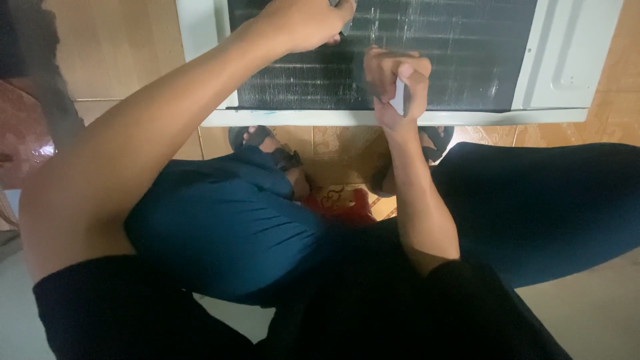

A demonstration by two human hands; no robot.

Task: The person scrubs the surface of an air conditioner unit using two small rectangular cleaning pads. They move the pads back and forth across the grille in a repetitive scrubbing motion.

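**Both hands at work on the fin coil**

The left hand (303, 23) is curled closed on a small, mostly hidden tool at the top edge. The right hand (395, 83) pinches a small flat pale tool against the dark, finely ribbed metal fin panel (460, 53) of the white-cased air-conditioner unit (567, 60) standing on the tan tiled floor (120, 53). This looks like fin combing or cleaning; the next stroke calls for light, straight pressure along the ribs. Pale scuffs streak the fins.

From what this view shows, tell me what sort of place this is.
Probably a home floor used as a repair spot. The person squats in sandals on tan floor tiles, both hands on the dark finned coil of a white air-conditioner unit.
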